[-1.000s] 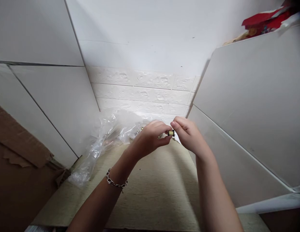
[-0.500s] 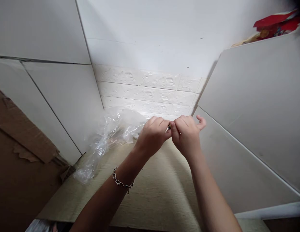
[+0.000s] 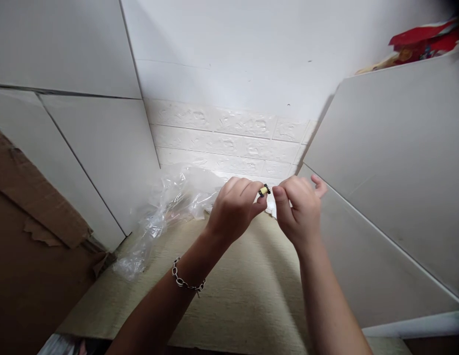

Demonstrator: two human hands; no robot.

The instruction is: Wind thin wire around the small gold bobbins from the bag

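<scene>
Between the thumb and forefinger of my left hand (image 3: 235, 207) is a small part with a yellow wound middle and black pinned ends (image 3: 264, 190), which looks like a little transformer. Its far end sticks out towards the right. A short gap separates it from my right hand (image 3: 298, 207), whose thumb presses against its curled fingers while the little finger points outward. Whatever may be in that pinch is too small or hidden to see. Both hands are above the pale table (image 3: 244, 281).
Crumpled clear plastic bags (image 3: 159, 212) lie at the back left of the table. A white piece (image 3: 271, 208) shows behind the hands. White cabinet panels (image 3: 385, 182) flank the right side, and torn cardboard (image 3: 40, 207) stands at the left. A red item (image 3: 418, 42) rests on top.
My right hand has moved away to the right from my left hand. The yellow and black part, mostly covered before, now shows in my left fingertips.
</scene>
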